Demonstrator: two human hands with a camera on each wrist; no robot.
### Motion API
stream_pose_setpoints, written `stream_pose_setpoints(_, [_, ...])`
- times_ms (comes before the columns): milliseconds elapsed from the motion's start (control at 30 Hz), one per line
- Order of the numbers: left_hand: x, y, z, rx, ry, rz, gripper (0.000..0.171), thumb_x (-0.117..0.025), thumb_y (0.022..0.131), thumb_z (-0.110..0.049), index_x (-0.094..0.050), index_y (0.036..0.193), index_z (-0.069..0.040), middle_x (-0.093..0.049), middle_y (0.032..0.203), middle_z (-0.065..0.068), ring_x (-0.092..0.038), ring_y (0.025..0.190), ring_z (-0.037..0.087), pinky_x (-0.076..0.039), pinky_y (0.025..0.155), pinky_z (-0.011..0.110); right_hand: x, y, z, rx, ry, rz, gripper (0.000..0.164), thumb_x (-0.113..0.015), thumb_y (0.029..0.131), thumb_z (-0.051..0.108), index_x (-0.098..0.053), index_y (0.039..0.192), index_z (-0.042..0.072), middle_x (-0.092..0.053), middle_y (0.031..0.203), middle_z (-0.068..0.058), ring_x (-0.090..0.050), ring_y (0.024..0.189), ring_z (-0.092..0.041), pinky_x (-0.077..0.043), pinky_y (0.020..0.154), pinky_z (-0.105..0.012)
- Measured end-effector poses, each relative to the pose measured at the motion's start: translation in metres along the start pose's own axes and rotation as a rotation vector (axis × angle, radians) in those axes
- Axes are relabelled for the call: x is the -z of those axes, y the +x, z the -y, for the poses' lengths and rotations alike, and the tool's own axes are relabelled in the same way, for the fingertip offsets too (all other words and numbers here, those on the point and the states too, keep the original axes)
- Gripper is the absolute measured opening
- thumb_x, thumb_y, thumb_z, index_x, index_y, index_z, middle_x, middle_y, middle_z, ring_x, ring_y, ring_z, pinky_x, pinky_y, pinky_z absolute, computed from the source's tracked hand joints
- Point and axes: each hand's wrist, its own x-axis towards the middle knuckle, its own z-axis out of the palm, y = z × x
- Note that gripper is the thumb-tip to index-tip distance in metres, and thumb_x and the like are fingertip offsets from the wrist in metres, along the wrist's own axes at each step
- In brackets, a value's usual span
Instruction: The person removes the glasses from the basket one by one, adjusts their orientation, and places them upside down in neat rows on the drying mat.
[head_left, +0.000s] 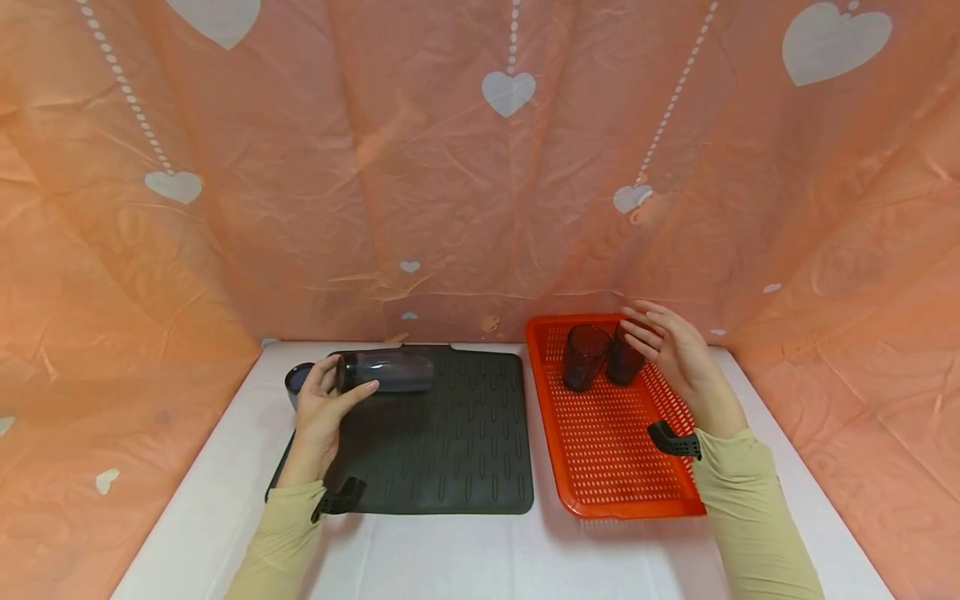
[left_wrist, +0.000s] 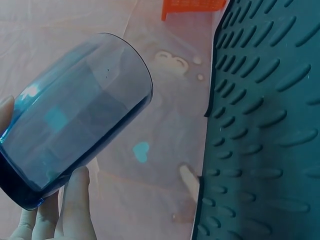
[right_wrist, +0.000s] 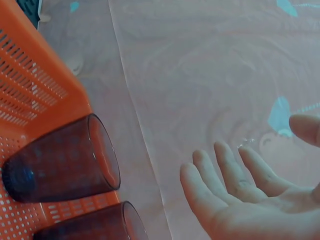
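Over the dark mat (head_left: 457, 450), left hand (head_left: 321, 410) grips a sideways glass (head_left: 393, 372) near its base; smooth wall could slip if the pinch slackens; cup (head_left: 293, 382) beside that hand risks a knock; right hand (head_left: 686, 362), fingers loose, empty, hovers at red basket (head_left: 607, 454), two upright glasses (head_left: 585, 358) standing near it.

Backdrop (head_left: 450, 200): orange-pink sheeting, rear, creased, vertical folds, slight sheen. Left sheet (head_left: 112, 292), right sheet (head_left: 847, 292): similar material, wrinkled, flanking table. Print: pale hearts (head_left: 508, 93), assorted sizes, several hung on dotted strings (head_left: 131, 98). Table (head_left: 465, 558): white top, faint creases, far edge at foot of backdrop. Light: soft, sides more orange than rear.
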Motion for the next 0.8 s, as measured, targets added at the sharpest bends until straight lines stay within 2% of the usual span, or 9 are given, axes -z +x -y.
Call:
stream_pose_setpoints(100, [0.003,-0.001,-0.002,-0.013,0.020,0.003,0.070,-0.077,0.076,0.006,-0.041,0.134,-0.008,-0.050,0.127,0.006,-0.053,0.109,0.017,-0.046,0.087,0.021,0.003,-0.002,0.002,0.039,0.017,-0.025,0.027,-0.041,0.103,0.009,-0.058,0.123,0.002,-0.064,0.119,-0.008,-0.059,0.110,-0.021,-0.043,0.098,-0.032])
stream_pose_setpoints(333, [0.009,-0.002,-0.007,-0.064,0.011,0.019,0.062,-0.077,0.075,0.008,-0.047,0.126,-0.009,-0.056,0.122,0.004,-0.057,0.104,0.015,-0.047,0.087,0.021,0.011,-0.006,0.004,0.060,-0.024,-0.107,0.024,-0.044,0.102,0.011,-0.061,0.119,0.007,-0.064,0.118,-0.004,-0.057,0.110,-0.018,-0.039,0.100,-0.030])
stream_pose_setpoints(600, [0.015,-0.002,-0.011,-0.074,0.042,0.039,0.070,-0.079,0.074,0.005,-0.045,0.133,-0.008,-0.054,0.127,0.005,-0.057,0.108,0.015,-0.049,0.084,0.020,0.020,-0.003,-0.001,0.075,-0.029,-0.150,0.021,-0.046,0.102,0.010,-0.064,0.112,0.009,-0.068,0.111,0.000,-0.059,0.107,-0.015,-0.043,0.091,-0.025])
stream_pose_setpoints(800, [0.017,-0.002,-0.013,-0.081,0.037,0.026,0.070,-0.079,0.073,0.008,-0.046,0.133,-0.005,-0.057,0.122,0.003,-0.059,0.103,0.015,-0.051,0.081,0.020,0.025,-0.002,-0.003,0.091,-0.062,-0.157,0.022,-0.046,0.102,0.011,-0.064,0.114,0.009,-0.068,0.111,0.003,-0.059,0.105,-0.011,-0.042,0.090,-0.023])
